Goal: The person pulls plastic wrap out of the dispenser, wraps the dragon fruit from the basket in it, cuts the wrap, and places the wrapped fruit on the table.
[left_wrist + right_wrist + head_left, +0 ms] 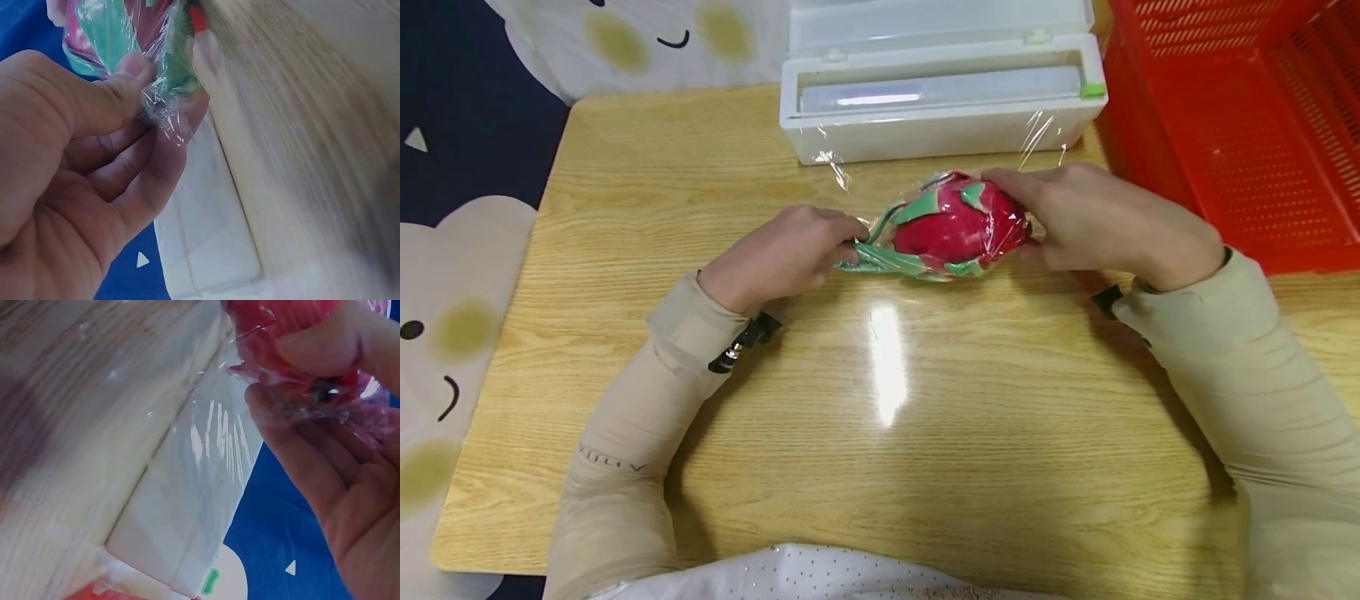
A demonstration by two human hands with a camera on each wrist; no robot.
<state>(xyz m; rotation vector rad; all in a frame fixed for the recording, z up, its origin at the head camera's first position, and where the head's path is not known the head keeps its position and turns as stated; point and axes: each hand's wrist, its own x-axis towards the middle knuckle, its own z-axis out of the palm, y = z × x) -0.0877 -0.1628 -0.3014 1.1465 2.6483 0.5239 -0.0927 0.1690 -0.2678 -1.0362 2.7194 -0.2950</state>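
A red dragon fruit (943,233) with green scales is wrapped in clear cling film, held between both hands over the table. My left hand (786,257) pinches the gathered film around the green leafy end; the left wrist view shows thumb and fingers closed on the bunched film (169,109). At the other end, my right hand (1093,215) grips the fruit, its thumb on the red skin in the right wrist view and its fingers under the film (300,409). A loose sheet of film stretches from the fruit toward the white dispenser box (925,137).
The white box stands behind the fruit, lid up, with a film roll (940,90) inside. A red plastic basket (1225,167) stands at the back right. The wooden table (880,492) has a glossy top, and a patterned cloth (647,42) lies beyond it.
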